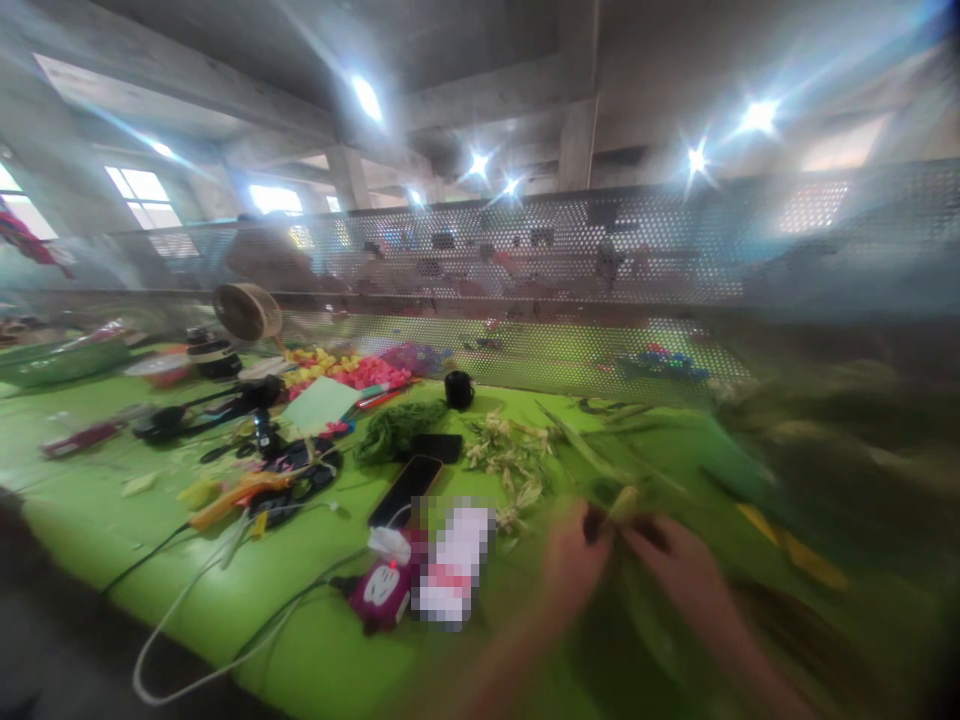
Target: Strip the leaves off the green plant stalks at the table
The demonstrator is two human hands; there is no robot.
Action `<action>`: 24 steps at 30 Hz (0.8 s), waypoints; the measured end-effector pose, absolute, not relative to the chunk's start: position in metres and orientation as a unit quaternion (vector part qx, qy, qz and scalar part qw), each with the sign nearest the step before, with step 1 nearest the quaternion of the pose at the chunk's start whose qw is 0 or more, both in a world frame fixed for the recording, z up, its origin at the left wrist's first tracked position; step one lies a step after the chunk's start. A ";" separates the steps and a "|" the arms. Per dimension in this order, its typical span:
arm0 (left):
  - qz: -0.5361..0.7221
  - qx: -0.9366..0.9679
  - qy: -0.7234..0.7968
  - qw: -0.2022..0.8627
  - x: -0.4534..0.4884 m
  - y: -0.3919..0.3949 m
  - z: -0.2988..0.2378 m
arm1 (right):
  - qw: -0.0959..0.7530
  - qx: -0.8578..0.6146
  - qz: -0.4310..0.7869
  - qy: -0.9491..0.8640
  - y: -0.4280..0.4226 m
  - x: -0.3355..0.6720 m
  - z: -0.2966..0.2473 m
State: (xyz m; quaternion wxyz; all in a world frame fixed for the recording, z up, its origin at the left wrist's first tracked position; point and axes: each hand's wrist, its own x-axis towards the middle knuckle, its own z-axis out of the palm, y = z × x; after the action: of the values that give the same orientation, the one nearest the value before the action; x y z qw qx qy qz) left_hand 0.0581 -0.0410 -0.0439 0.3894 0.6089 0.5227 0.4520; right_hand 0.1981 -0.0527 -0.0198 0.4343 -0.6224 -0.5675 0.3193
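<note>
Both my hands are close together over the right part of the green table (315, 660), smeared by motion. My left hand (576, 560) has its fingers closed on a pale green leaf-like strip (624, 503). Across from it, my right hand (675, 560) pinches the same strip, with its fingertips nearly meeting the left ones. Long green strips hang below and between the hands, too blurred to make out. Just beyond my left hand lies a loose heap of pale yellow-green curled pieces (517, 455).
Left of my hands are a purple power socket (381, 592) with a white plug, a phone (406, 490), a black cup (459, 390) and a yellow-orange glue gun (240, 495) with trailing cords. A perforated metal screen (525, 265) borders the table's back. Blurred green material (840, 470) fills the right.
</note>
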 end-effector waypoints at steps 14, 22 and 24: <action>0.414 0.713 0.504 0.258 0.055 -0.043 -0.045 | 0.413 -0.607 0.297 -0.610 -0.050 0.202 -0.030; 0.451 0.735 0.448 0.236 0.062 -0.054 -0.044 | 0.429 -0.621 0.304 -0.581 -0.038 0.213 -0.050; 0.490 0.711 0.425 0.273 0.062 -0.053 -0.040 | 0.441 -0.632 0.302 -0.562 -0.032 0.220 -0.055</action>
State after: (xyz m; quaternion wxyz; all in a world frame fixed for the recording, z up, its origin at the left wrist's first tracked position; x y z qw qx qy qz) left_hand 0.0620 -0.0535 -0.0405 0.2733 0.7109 0.4246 0.4895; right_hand 0.2200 -0.0320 -0.0547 0.4408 -0.6316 -0.5619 0.3017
